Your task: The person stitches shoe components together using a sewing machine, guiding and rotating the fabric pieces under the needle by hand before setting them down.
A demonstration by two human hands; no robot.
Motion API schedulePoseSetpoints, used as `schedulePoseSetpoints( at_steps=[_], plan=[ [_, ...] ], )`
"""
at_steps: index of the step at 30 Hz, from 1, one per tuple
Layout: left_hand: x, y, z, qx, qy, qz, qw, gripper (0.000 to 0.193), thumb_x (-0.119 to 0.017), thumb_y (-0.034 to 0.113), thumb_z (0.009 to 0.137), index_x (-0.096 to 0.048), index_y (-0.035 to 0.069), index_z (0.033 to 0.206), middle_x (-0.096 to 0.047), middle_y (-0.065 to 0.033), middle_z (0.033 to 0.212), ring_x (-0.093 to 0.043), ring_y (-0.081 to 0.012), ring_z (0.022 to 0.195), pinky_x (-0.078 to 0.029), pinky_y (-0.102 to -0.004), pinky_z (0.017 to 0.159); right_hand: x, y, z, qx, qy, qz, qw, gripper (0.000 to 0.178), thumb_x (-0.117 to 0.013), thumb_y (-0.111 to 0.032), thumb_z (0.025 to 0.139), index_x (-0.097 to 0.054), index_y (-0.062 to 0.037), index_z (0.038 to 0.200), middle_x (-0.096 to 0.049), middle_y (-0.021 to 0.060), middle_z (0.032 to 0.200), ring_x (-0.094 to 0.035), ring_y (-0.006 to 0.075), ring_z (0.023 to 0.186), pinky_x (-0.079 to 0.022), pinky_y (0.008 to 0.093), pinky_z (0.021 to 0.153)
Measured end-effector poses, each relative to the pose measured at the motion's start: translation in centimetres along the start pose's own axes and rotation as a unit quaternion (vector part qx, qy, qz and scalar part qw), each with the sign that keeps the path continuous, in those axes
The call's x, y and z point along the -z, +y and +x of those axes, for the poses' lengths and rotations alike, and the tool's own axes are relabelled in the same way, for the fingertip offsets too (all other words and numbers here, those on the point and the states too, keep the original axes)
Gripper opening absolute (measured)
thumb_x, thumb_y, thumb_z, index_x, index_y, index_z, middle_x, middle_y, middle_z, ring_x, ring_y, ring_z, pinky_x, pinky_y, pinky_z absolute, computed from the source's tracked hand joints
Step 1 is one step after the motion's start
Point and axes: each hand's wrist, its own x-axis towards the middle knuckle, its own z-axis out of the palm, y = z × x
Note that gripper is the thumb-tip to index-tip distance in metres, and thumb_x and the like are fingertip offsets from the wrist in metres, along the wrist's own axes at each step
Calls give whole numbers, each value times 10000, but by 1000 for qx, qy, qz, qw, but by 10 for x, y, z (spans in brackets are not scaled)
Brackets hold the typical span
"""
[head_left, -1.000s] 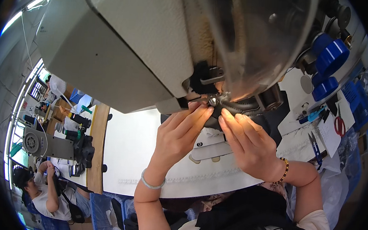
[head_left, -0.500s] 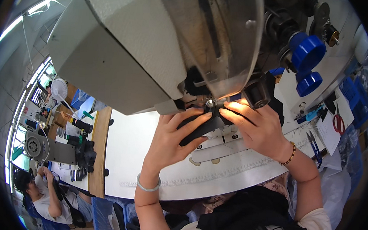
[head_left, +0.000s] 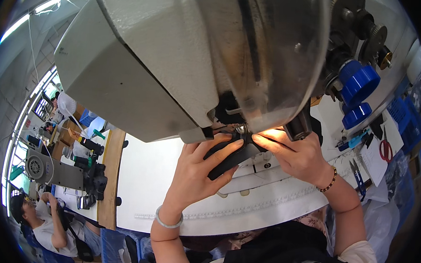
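A piece of black fabric [head_left: 228, 162] lies under the presser foot [head_left: 241, 129] of a sewing machine [head_left: 171, 57]. My left hand [head_left: 194, 171] holds the fabric from the left, its fingertips on top and its thumb along the near edge. My right hand [head_left: 303, 159] has its fingertips on the fabric just right of the foot, under the bright lamp light. More black material shows behind my right hand. The needle tip is too small to make out.
A printed ruler [head_left: 230, 205] runs along the front of the white table [head_left: 144, 185]. To the right lie red-handled scissors [head_left: 386, 149] and dark blue thread snips [head_left: 358, 179]. Blue knobs [head_left: 360, 87] stick out from the machine. A person [head_left: 46, 222] sits at the far left.
My view has shifted slightly, so the machine sits lower and larger in the picture. Both hands remain on the black fabric beside the presser foot, with my left thumb a little closer in.
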Motion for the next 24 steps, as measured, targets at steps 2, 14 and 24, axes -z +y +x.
schedulePoseSetpoints(
  at_steps=[2,14,24],
  plan=[
    [0,-1,-2,14,-3,-2,1000,502,-784,112,650,-702,167,1142,-591,-65,1193,-520,-323,1178,-477,-434,941,-1,-1,1,8,10,-5,1000,307,-675,-15,664,-730,-92,956,-646,8,890,-638,203,927,-548,296,670],
    [-9,-6,-1,-37,37,58,997,436,-700,45,638,-713,76,1072,-627,-86,1128,-555,-306,1111,-471,-399,924,-6,9,-5,9,-17,-32,999,298,-689,-37,668,-722,-126,950,-593,-3,823,-603,177,863,-525,293,692],
    [-5,10,4,-81,79,147,983,368,-751,89,672,-739,147,1035,-659,0,1037,-586,-241,1060,-458,-367,839,-9,10,-2,11,29,25,999,279,-690,-13,684,-713,-110,945,-634,7,887,-620,175,837,-542,286,694]
  ],
)
